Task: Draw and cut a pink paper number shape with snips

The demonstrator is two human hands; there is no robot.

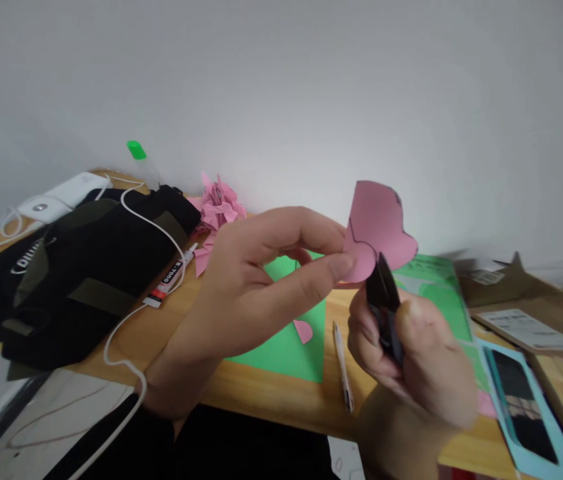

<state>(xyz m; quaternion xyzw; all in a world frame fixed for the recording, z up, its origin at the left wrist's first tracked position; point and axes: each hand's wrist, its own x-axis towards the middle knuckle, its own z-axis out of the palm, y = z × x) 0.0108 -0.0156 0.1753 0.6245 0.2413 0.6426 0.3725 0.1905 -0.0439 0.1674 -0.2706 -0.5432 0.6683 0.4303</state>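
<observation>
My left hand (276, 273) pinches a piece of pink paper (376, 217) between thumb and fingers, holding it up above the table. Dark outlines are drawn on the paper, and its edge is curved. In my right hand (416, 353) is a pair of dark scissors (384, 293), blades pointing up. Their tips meet the paper's lower edge by the drawn curve. Most of the scissor handles are hidden in my fingers. Below, a small pink paper scrap (304, 331) lies on a green sheet (281, 363). A pen (342, 367) rests beside the sheet.
At left lie a black bag (101, 267), a glue tube (171, 277) and a white cable (124, 363). Crumpled pink paper pieces (218, 207) sit near the wall. On the right are a phone (524, 403) and an open cardboard box (536, 293).
</observation>
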